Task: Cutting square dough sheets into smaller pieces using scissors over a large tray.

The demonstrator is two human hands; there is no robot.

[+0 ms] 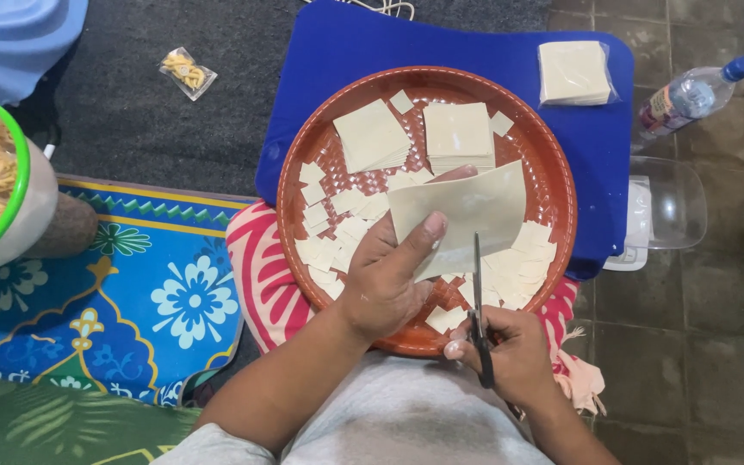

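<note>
Our left hand (387, 280) pinches a pale dough sheet (462, 213), thumb on top and fingers curled beneath. Our right hand (510, 349) is closed around the handles of dark scissors (479, 301), whose blades point up at the sheet's lower edge, just right of the left thumb. Below both sets of fingers sits a round brown tray (553, 168) scattered with small cut squares (337, 228), with two stacks of squares (415, 133) beyond the fingertips.

Left hand (385, 280) gripping dough sheet (467, 211), right hand (514, 349) with scissors (478, 301) (above red tray (299, 164)).
</note>
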